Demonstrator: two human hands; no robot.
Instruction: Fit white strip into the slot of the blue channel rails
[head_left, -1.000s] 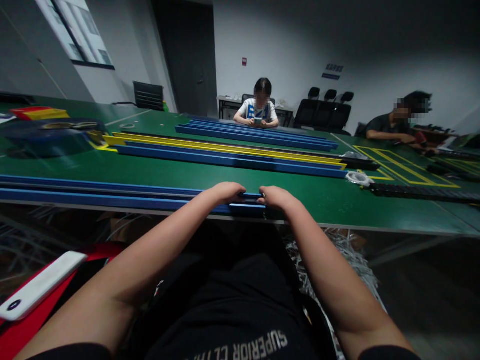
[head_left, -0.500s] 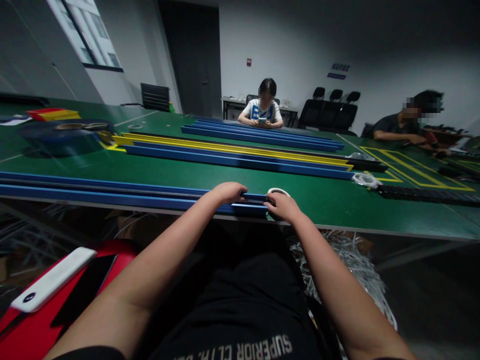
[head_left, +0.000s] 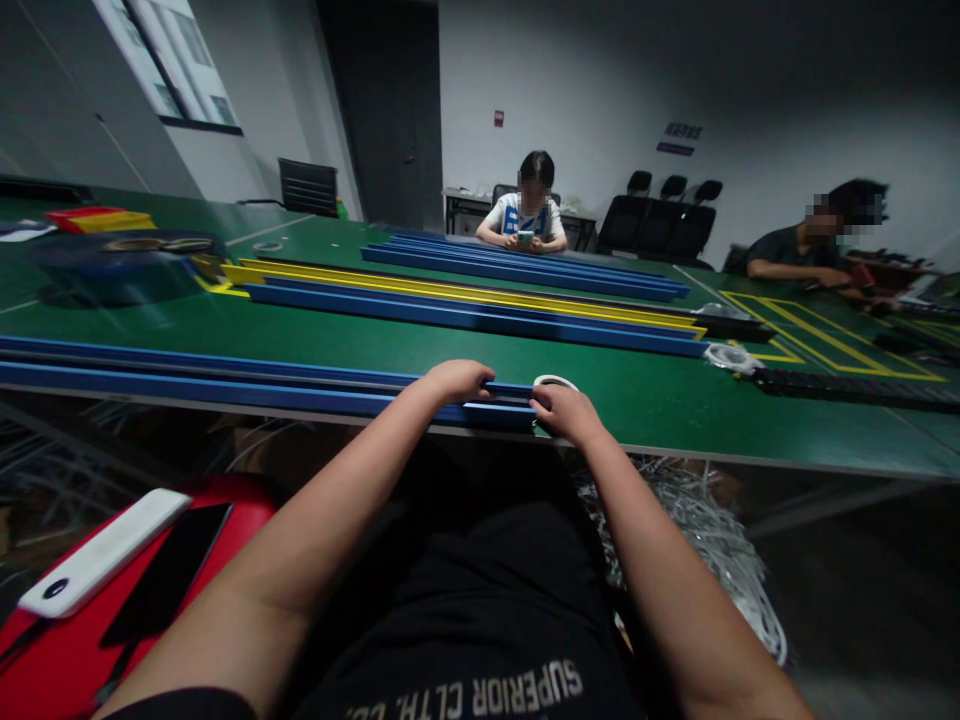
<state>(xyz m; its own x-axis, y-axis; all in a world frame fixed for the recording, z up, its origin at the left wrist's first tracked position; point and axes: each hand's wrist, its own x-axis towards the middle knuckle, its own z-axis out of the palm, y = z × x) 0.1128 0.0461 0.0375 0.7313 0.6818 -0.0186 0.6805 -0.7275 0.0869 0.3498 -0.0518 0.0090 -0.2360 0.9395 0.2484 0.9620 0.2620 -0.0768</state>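
A long blue channel (head_left: 300, 397) lies along the near edge of the green table (head_left: 660, 410), its right end between my hands. My left hand (head_left: 459, 380) rests over the channel near that end, its fingers curled around the rail and partly hidden. My right hand (head_left: 564, 410) is closed in a pinch at the channel's very end; what lies between its fingertips is too small to make out. Just behind my right hand sits a white ring-shaped roll (head_left: 556, 381), partly covered by the hand.
Farther back lie yellow channels (head_left: 450, 294), another blue channel (head_left: 465, 316) and a stack of blue channels (head_left: 517, 270). At left are a large dark reel (head_left: 120, 270) and a red chair (head_left: 240, 500). Two people sit across the table. White strips (head_left: 697, 540) hang below it.
The camera view has shifted slightly. Both hands stay at the channel's end, with hardly any movement of the fingers.
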